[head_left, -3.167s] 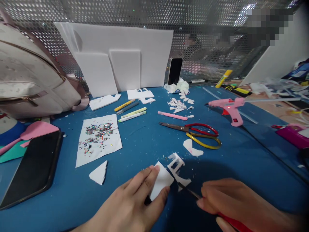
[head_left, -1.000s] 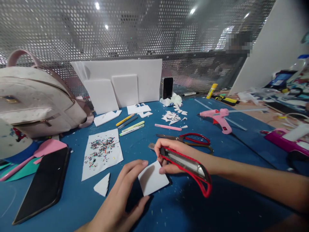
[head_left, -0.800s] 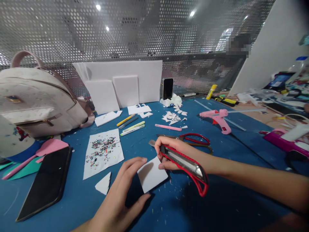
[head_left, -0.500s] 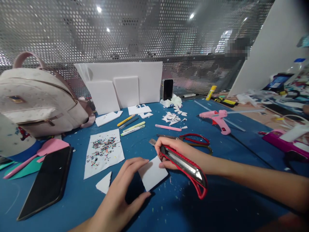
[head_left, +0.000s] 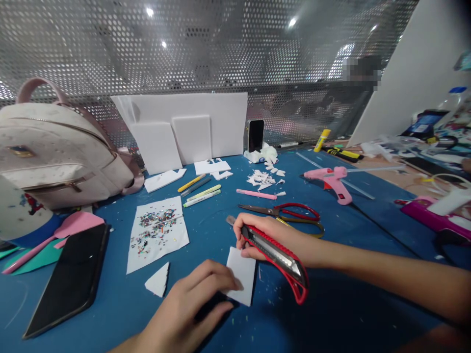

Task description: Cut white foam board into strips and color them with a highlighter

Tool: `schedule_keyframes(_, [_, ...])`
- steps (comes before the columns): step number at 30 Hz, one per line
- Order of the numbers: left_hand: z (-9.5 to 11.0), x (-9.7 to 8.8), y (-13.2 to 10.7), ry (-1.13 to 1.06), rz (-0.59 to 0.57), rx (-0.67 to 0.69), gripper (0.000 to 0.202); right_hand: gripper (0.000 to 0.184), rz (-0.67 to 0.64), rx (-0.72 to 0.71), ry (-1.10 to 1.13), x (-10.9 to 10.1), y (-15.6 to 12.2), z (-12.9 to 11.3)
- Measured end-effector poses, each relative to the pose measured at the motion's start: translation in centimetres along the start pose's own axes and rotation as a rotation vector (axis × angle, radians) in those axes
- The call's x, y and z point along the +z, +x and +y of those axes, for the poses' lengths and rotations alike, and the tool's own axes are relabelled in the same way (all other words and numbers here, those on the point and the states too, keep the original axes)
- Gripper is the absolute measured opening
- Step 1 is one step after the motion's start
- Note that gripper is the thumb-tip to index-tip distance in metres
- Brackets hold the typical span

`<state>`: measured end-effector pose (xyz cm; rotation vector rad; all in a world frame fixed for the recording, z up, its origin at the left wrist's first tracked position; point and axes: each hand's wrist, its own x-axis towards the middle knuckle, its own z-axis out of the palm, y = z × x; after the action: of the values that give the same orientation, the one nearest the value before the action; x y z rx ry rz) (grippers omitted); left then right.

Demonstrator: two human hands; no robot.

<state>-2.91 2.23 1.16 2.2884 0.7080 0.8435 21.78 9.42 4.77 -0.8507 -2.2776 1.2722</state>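
My left hand [head_left: 191, 309] pinches a small white foam piece [head_left: 243, 274] at its near left edge, holding it on the blue mat [head_left: 331, 314]. My right hand [head_left: 265, 235] is closed around a red utility knife [head_left: 279, 255]. The knife's blade tip [head_left: 230, 219] points away to the left, just beyond the foam piece's far edge. A white triangular scrap [head_left: 158, 282] lies left of my left hand.
Red and yellow scissors [head_left: 290, 215] lie behind my right hand. A pink glue gun [head_left: 333, 179], pens [head_left: 200, 189], a glitter-strewn paper [head_left: 158, 230], a black tablet [head_left: 69, 277], a backpack [head_left: 55, 147] and white foam boards [head_left: 191, 127] surround the spot. Clutter fills the right side.
The view has risen since the earliest frame, and the cut-out scraps near my hands are gone. Over the last second my left hand turned the foam piece more upright and pulled it nearer.
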Motion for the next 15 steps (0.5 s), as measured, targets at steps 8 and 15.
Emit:
schedule_keyframes(8, [0.2, 0.0, 0.0, 0.129, -0.124, 0.268, 0.030, 0.020, -0.088, -0.035, 0.050, 0.4, 0.7, -0.6])
schedule_keyframes(15, [0.6, 1.6, -0.9, 0.301, -0.061, 0.358, 0.031, 0.008, -0.348, -0.105, -0.074, -0.7, 2.2, -1.8])
